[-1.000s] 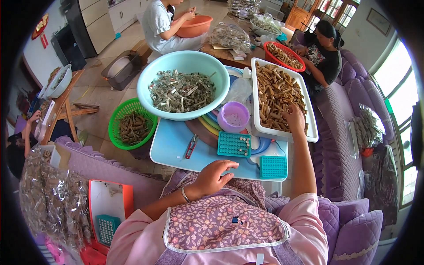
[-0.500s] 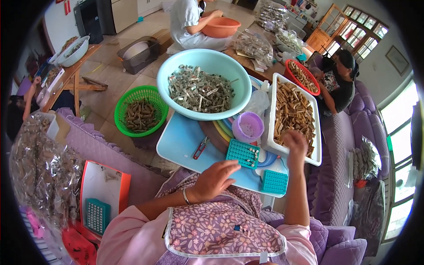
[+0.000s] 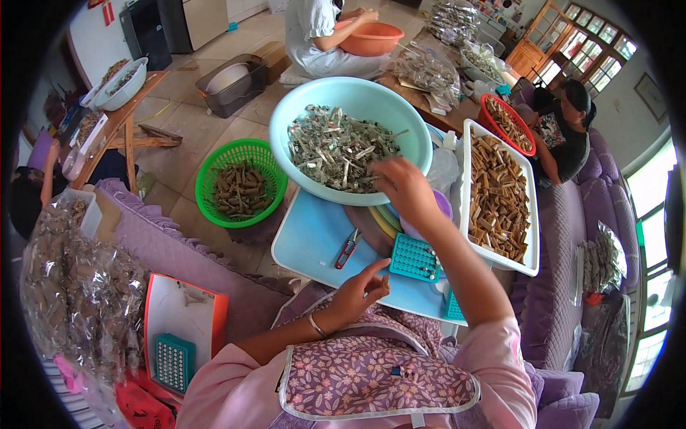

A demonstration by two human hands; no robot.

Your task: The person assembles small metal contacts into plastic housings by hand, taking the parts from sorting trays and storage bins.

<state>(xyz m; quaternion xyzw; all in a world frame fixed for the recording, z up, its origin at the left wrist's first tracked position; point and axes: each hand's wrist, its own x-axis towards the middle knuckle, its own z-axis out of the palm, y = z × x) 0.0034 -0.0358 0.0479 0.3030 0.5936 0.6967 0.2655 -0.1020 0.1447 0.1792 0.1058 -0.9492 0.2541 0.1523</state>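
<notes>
My right hand (image 3: pixel 407 189) reaches over the near rim of a large light-blue bowl (image 3: pixel 300 118) full of small grey-green pieces, fingers down among them. My left hand (image 3: pixel 364 289) rests near my lap at the edge of a light-blue table (image 3: pixel 311 239), pinching a small brown piece between thumb and fingers. Between the hands lies a teal perforated block (image 3: pixel 413 257) with a few pieces set in its holes. A white tray (image 3: pixel 534 214) of brown sticks sits to the right.
Small red-handled snips (image 3: pixel 348 248) lie on the table. A green basket (image 3: pixel 214 168) of brown pieces stands on the floor to the left. Clear bags (image 3: pixel 78 300) pile at left. A seated person (image 3: pixel 564 129) and another with an orange basin (image 3: pixel 371 37) work beyond.
My right hand has moved left from the white tray of sticks to the large bowl. My left hand has stayed by my lap. The view shifted closer.
</notes>
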